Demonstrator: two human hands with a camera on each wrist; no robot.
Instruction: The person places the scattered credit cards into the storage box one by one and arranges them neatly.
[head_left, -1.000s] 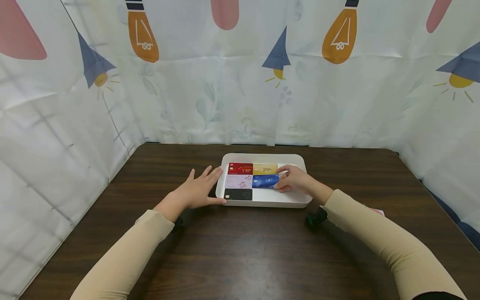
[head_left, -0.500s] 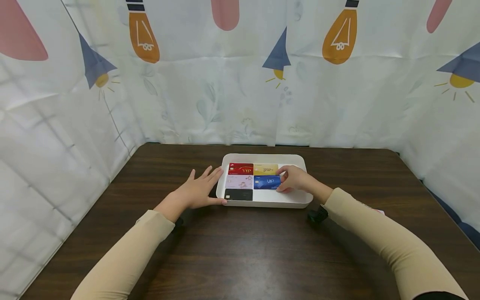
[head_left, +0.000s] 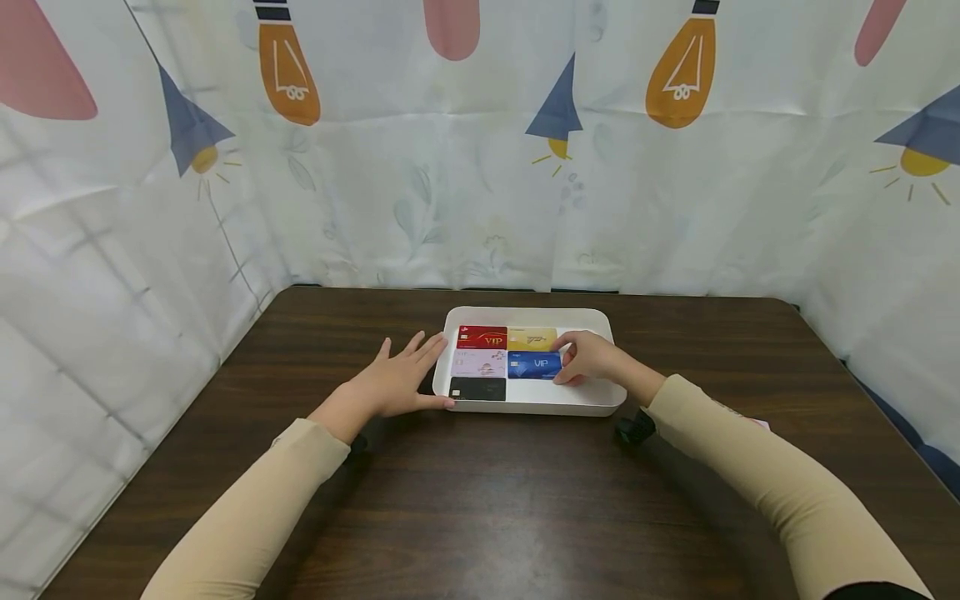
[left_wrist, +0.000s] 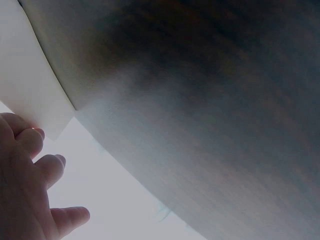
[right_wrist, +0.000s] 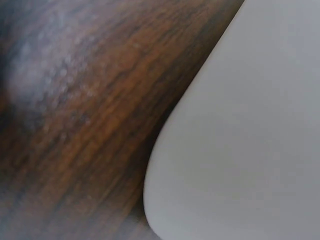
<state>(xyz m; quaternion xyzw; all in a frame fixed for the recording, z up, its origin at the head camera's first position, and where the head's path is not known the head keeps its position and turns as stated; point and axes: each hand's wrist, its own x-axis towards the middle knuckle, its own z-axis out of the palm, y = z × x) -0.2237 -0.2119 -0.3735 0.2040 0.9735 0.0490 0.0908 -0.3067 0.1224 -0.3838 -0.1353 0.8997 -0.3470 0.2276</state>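
A white tray (head_left: pixel 536 407) holds several flat cards in two columns. In the left column lie a red VIP card (head_left: pixel 482 337), a pale pink card (head_left: pixel 478 363) and a black card (head_left: pixel 477 389). The right column has a gold card (head_left: pixel 530 338) above a blue VIP card (head_left: pixel 533 364). My right hand (head_left: pixel 592 358) pinches the blue card's right end, thumb at its lower corner and index finger by the upper one. With fingers spread, my left hand (head_left: pixel 397 385) rests against the tray's left rim; its fingers (left_wrist: pixel 50 167) also show in the left wrist view.
The tray stands on a dark wood-grain table (head_left: pixel 480 500). Another pink card (head_left: pixel 760 423) peeks out from behind the right sleeve (head_left: pixel 757 467). A printed white curtain (head_left: pixel 480 192) hangs behind the table and along both sides.
The blue card has shifted slightly right and down in the tray, with my right fingers closing nearer its edge. Over the last half second nearly everything is still, including my left hand.
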